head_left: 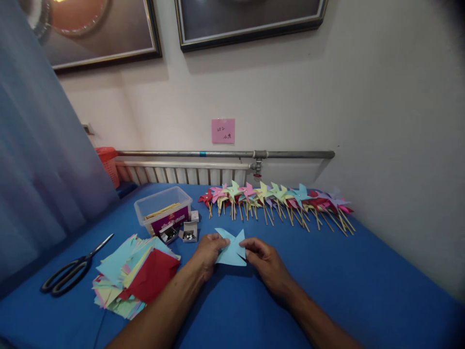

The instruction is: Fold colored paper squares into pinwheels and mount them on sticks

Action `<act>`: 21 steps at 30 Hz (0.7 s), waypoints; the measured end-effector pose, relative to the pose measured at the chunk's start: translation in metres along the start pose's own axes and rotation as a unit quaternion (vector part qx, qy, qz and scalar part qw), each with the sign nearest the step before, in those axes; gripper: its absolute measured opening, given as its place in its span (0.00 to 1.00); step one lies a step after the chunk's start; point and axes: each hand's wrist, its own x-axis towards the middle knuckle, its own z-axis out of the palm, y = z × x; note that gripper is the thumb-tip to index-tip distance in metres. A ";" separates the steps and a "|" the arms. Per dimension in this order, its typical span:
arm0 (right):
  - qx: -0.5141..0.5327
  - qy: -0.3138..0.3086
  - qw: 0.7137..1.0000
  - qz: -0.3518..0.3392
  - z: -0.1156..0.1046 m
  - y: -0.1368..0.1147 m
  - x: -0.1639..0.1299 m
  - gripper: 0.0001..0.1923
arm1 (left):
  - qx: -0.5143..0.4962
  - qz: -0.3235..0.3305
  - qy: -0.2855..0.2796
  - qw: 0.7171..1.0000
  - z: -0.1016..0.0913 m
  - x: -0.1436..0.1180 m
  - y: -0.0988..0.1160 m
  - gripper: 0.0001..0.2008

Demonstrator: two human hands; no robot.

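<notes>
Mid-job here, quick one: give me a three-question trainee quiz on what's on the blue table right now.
1. True or false: both hands hold the light blue paper piece.
2. Which lies furthest to the person's left? A) scissors B) clear plastic box C) row of pinwheels
3. Fill in: the top sheet at the near right of the paper stack is ____.

Key:
1. True: left hand and right hand grip its two sides.
2. A.
3. Red.
</notes>
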 end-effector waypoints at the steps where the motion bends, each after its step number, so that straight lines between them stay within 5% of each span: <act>1: -0.007 -0.001 1.000 0.000 0.000 0.000 0.000 0.12 | 0.009 0.000 -0.002 1.000 0.001 -0.001 -0.001 0.17; 21: -0.053 -0.007 0.998 0.017 0.001 -0.007 0.000 0.18 | 0.059 0.007 -0.031 0.998 0.012 -0.009 -0.003 0.15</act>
